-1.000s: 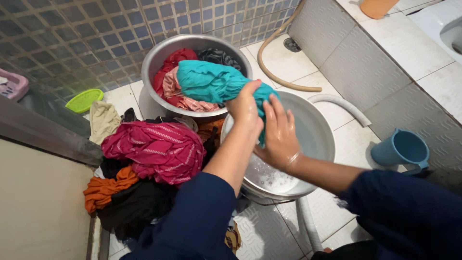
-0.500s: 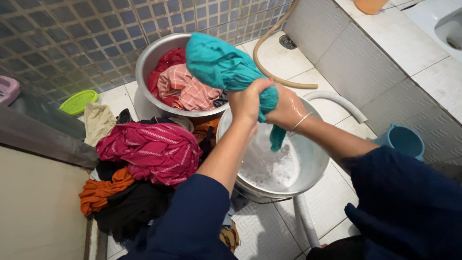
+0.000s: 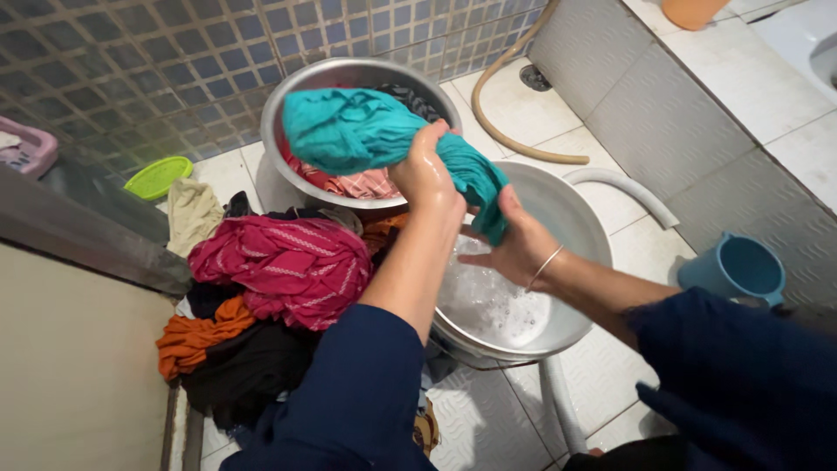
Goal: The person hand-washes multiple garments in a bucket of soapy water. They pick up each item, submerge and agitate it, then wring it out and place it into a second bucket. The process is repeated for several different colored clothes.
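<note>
Since half a second ago our teal cloth (image 3: 366, 131) has dropped lower and swung left, its bulk now lying over the far steel basin (image 3: 296, 87) instead of raised above it; our right hand (image 3: 514, 244) has slid down from beside the left to the cloth's tail end.

Left hand (image 3: 425, 170): fingers clenched around the twisted middle of the cloth, knuckles wet. Right hand: fingers closed on the lower tip of the cloth, just above the near steel basin (image 3: 567, 218), which holds soapy water (image 3: 493, 305). Cloth stretched between both hands, bridging the two basins.

Far basin also holds a pink checked garment (image 3: 362, 185) under the teal one. Left of the near basin, a heap of clothes on the floor: magenta striped piece (image 3: 279, 266) on top, orange (image 3: 196, 336) and black (image 3: 244, 375) below. Blue mug (image 3: 737, 270) on the tiles at right; green lid (image 3: 157, 177) by the wall; hose (image 3: 506, 131) behind the basins
</note>
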